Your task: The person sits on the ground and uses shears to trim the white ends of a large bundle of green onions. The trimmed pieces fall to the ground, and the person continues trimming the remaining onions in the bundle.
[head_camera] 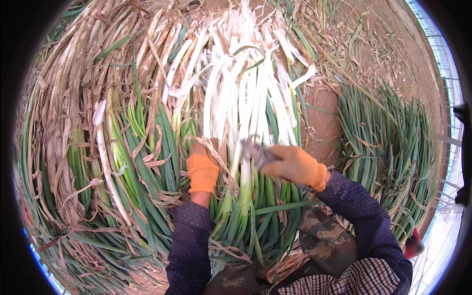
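In front of me lies a row of peeled white spring onion stalks [254, 107], roots at the far end and green leaves [239, 221] toward me. My left hand [202, 166], in an orange knit glove, reaches down at the left edge of these stalks. Its fingers are blurred and partly hidden, so its grip does not show. A dry brown leaf [221, 162] hangs beside those fingers. My right hand [295, 166], gloved alike, is closed around a grey handheld tool [258, 153]. Motion blurs the tool, which points left above the white stalks; its kind is unclear.
Unpeeled spring onions with dry brown sheaths [66, 110] cover the left side. A bundle of green onion leaves [383, 147] lies at the right. Leaf scraps [361, 48] litter the brown ground. My camouflage-clad knee [328, 236] is close below my right forearm.
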The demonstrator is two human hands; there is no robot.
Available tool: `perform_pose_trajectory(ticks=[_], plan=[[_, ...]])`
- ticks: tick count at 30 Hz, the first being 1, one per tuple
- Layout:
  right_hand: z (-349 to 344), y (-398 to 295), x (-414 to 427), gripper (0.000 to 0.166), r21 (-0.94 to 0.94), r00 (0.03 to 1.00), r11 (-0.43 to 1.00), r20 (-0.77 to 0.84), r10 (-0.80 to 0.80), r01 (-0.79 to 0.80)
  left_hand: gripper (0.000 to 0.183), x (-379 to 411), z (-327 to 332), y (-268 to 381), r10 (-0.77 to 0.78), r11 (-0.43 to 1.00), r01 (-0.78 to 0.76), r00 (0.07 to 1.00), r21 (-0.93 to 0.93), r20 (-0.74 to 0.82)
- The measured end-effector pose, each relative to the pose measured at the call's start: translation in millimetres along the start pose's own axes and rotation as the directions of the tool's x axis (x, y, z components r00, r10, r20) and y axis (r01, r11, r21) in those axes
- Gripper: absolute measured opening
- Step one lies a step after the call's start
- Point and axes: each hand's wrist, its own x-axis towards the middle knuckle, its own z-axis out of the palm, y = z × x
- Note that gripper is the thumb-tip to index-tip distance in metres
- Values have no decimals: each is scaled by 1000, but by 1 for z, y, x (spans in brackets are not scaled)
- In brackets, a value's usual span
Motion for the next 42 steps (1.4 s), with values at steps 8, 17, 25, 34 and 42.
perform_pose_trajectory(ticks=[8,17,25,34,42], plan=[[-5,20,24,32,2,977,987,-139,-161,163,37,-89,-4,-27,27,994,-61,939,90,342],[-61,-33,112,23,443,954,883,-298,-21,157,34,-99,-4,-12,-15,998,37,924,-50,382],[-69,-51,137,23,94,955,958,-148,-256,271,44,-79,10,-25,-58,987,88,975,-138,213],[-79,-25,151,22,-44,905,940,-259,-337,338,53,-30,39,-29,-258,854,328,941,-404,219],[-25,30,36,28,-219,814,793,8,-581,568,67,-95,-4,11,-248,966,257,937,-5,248]])
